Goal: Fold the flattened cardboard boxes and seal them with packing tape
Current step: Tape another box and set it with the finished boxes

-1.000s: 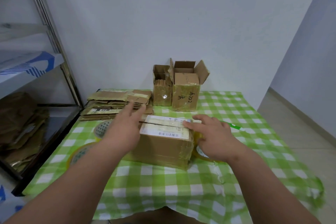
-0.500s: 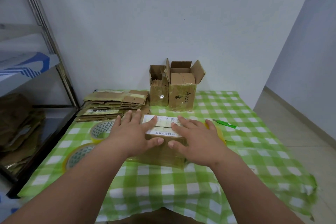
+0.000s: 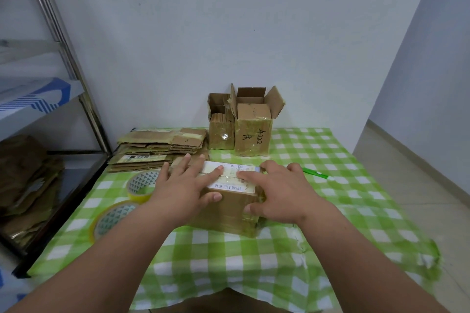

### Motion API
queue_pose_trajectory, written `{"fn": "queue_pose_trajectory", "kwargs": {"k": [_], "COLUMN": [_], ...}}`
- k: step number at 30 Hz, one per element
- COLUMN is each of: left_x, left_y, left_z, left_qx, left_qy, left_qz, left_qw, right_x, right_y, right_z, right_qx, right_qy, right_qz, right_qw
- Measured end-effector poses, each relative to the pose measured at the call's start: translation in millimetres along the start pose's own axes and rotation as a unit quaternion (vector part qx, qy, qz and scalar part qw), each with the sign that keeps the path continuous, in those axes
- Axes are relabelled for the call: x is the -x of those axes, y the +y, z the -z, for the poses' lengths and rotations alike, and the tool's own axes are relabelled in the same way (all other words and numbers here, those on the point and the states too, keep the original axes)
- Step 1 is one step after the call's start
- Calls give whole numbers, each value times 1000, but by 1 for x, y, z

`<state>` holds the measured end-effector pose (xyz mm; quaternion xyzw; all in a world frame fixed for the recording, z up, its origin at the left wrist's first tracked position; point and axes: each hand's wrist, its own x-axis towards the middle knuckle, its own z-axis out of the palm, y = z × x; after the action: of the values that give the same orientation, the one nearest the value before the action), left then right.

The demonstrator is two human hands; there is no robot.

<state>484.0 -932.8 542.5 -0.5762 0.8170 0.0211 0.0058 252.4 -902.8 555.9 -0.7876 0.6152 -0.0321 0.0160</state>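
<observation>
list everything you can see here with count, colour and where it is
closed box: 1, brown with white labels, table centre, under both hands
open boxes: 2, brown, far edge by the wall
flattened boxes: 1 stack, brown, far left of table
tape rolls: 2, yellowish, left of the closed box
pen: 1, green, right of the closed box
tablecloth: 1, green and white check
shelf rack: 1, metal, left
left hand: flat on box top
right hand: flat on box top

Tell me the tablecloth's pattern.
Green-and-white check, clear in the head view: tablecloth.
</observation>
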Motion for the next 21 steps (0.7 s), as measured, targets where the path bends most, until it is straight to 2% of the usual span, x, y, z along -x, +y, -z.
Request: {"fn": "queue_pose_trajectory", "kwargs": {"k": [5,8,10,13,15,18,21], "left_x": [8,5,1,-2,-3,-4,-5], "left_y": [0,-1,0,3,1,-11,-19], "left_z": [-4,-4,-4,-7,-10,-10,-8], "left_qx": [38,76,144,292,322,330,318], "left_qy": [90,114,114,106,101,66,42], "left_qz": [-11,-10,-16,5,10,25,23], "left_qw": [995,991,983,950,941,941,947], "right_x": [5,7,6,-2,-5,-6,3], "right_y": [-12,-27,-41,-66,-78,-71,-43], "right_z": [7,6,3,-3,-7,-4,3], "right_qx": [-19,-63,-71,-73,-77,-181,-333], "right_qy": [13,29,40,65,77,10,-76], "right_qz": [-32,-71,-90,-113,-111,-95,-88], "right_qw": [999,995,993,989,988,979,936]}}
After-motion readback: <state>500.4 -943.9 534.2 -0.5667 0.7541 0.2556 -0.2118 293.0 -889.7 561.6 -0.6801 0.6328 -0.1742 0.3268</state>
